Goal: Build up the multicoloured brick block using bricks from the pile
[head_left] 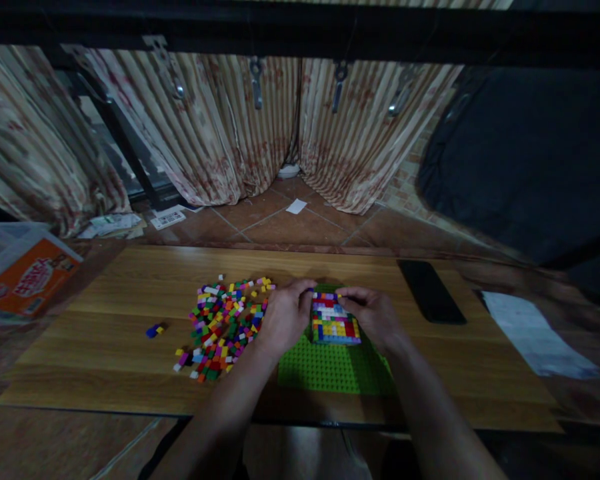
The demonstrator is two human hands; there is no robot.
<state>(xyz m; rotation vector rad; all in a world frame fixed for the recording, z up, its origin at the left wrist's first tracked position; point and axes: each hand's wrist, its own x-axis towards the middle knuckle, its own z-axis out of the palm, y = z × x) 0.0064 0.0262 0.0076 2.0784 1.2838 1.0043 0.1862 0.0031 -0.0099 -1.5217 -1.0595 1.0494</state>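
A multicoloured structure of small toy bricks stands on a green studded baseplate, in rows of yellow, red, white, blue and purple. My left hand is closed against its left side, fingertips at the far left corner and thumb along the edge. At the far right corner my right hand pinches a tiny yellow brick between thumb and forefinger, touching or just over the top row. Left of the baseplate lies a loose pile of mixed bricks, partly hidden by my left hand and forearm.
Some blue and yellow bricks lie apart on the wooden table. A black phone rests at the right, near a white paper sheet. A clear box with an orange label stands at the far left. Curtains hang behind.
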